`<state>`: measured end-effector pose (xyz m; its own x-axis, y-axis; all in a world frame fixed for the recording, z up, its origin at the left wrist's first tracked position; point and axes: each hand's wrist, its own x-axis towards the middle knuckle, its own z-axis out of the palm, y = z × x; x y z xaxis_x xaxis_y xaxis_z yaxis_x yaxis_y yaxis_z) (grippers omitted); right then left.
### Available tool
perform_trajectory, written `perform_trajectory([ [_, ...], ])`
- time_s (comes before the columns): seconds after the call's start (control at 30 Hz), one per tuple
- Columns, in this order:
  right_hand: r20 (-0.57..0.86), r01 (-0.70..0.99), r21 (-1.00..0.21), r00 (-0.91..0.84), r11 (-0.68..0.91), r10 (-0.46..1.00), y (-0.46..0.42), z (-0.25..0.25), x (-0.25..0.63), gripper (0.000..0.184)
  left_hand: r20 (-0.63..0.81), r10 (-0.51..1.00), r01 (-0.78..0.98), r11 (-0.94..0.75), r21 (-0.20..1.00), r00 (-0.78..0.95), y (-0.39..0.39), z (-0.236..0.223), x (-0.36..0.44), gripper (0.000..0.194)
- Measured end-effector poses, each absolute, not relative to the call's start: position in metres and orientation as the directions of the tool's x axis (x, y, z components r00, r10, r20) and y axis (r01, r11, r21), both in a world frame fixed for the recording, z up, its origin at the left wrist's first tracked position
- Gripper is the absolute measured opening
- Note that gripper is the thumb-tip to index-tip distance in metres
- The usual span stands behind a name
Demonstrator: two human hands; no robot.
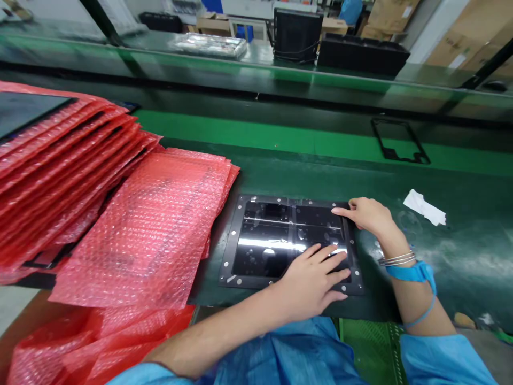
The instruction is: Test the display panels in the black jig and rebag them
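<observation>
Resting palm-down, the left hand [315, 280] lay across the near right part of a dark, glossy panel [264, 262], its fingers spread apart and curled around nothing. The right hand [371, 216] was at the panel's far right corner, thumb stretched over the top and the other fingers bent in beside the edge; whether they pinched that corner could not be told. The panel lay flat beneath both hands, its dark border dotted with small silver discs, on a green tabletop [312, 179].

Left of the hands, red bubble-wrap bags [144, 230] rose in a leaning pile, their right edge just beside the panel's left edge, leaving only a narrow strip of green. The nearest bag overhung the table's near edge, which the left forearm also crossed. A green crate [366, 342] sat below that edge, between the arms.

Wider room opened beyond the right hand, with tabletop running toward a thin black frame [401, 141]. To its right, past more tabletop, lay a crumpled white scrap [425, 207]. A blue band [414, 271] circled the right wrist.
</observation>
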<state>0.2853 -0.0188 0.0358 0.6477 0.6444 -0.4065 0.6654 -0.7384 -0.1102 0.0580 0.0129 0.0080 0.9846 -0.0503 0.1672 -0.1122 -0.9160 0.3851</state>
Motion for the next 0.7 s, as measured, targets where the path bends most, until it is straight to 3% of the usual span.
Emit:
perform_trajectory([
  [0.07, -0.354, 0.656, -0.140, 0.667, -0.742, 0.656, -0.023, 0.033, 0.282, 0.050, 0.166, 0.016, -0.052, -0.916, 0.398, 0.986, 0.029, 0.011, 0.062, 0.045],
  [0.2, -0.252, 0.640, -0.274, 0.672, -0.718, 0.696, -0.032, 0.030, 0.281, 0.047, 0.188, 0.379, 0.325, -0.909, 0.263, 0.906, 0.063, 0.016, 0.074, 0.053],
  [0.3, -0.170, 0.599, -0.405, 0.693, -0.691, 0.701, -0.038, 0.033, 0.284, 0.038, 0.203, 0.435, 0.392, -0.894, 0.218, 0.878, 0.079, 0.018, 0.080, 0.051],
  [0.4, -0.119, 0.550, -0.558, 0.688, -0.621, 0.716, -0.039, 0.034, 0.284, 0.027, 0.311, 0.445, 0.362, -0.886, 0.291, 0.840, 0.086, 0.019, 0.081, 0.043],
  [0.47, -0.107, 0.525, -0.674, 0.627, -0.520, 0.772, -0.037, 0.033, 0.282, 0.034, 0.444, 0.462, 0.321, -0.877, 0.357, 0.767, 0.087, 0.021, 0.081, 0.039],
  [0.57, -0.087, 0.446, -0.827, 0.499, -0.342, 0.862, -0.033, 0.027, 0.278, 0.064, 0.599, 0.459, 0.238, -0.879, 0.413, 0.656, 0.089, 0.029, 0.075, 0.038],
  [0.7, -0.038, 0.282, -0.944, 0.425, -0.172, 0.904, -0.027, 0.017, 0.271, 0.080, 0.621, 0.502, 0.192, -0.846, 0.498, 0.602, 0.105, 0.049, 0.054, 0.035],
])
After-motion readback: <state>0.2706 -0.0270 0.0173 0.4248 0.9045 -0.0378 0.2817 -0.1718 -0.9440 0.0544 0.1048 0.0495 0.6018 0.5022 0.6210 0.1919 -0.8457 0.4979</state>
